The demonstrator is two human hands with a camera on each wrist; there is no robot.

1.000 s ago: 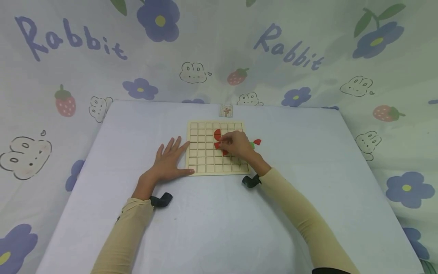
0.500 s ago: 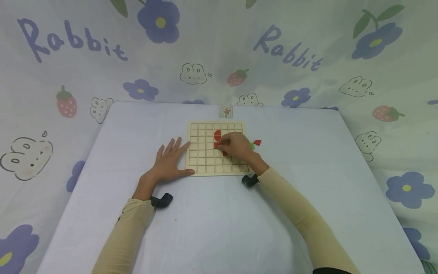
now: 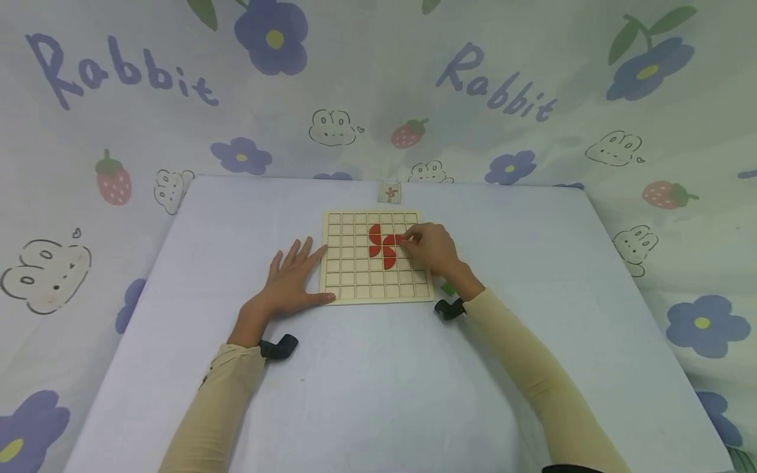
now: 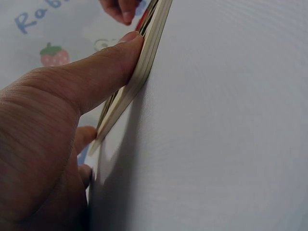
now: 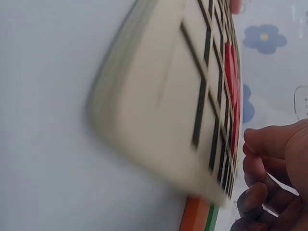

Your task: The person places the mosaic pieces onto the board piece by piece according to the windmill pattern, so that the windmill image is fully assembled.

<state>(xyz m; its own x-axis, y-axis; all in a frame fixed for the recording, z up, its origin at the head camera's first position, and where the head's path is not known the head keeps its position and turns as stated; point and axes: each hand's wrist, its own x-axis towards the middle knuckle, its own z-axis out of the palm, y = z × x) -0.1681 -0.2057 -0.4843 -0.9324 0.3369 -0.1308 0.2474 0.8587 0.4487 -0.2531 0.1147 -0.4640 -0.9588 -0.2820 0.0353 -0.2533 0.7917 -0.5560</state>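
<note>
A pale wooden board [image 3: 349, 272] with a grid of square cells lies on the white table. Red pieces [image 3: 388, 257] form a pinwheel shape on it. My left hand [image 3: 290, 282] rests spread against the board's left side, and its thumb touches the edge in the left wrist view. Over the board's right part, my right hand [image 3: 434, 249] has curled fingers, with thumb and index fingertips close together at the right end of the red shape. Whether a piece is between those fingertips cannot be made out.
A small card [image 3: 389, 192] with a red pinwheel pattern lies behind the board. A green piece [image 3: 448, 288] shows by the right wrist. In the right wrist view, an orange piece [image 5: 192, 214] and a green piece stand beyond the board's edge.
My right hand has moved right from the board's middle, uncovering more of the red shape. The loose red piece beside the board is out of sight now. My left hand stays put.
</note>
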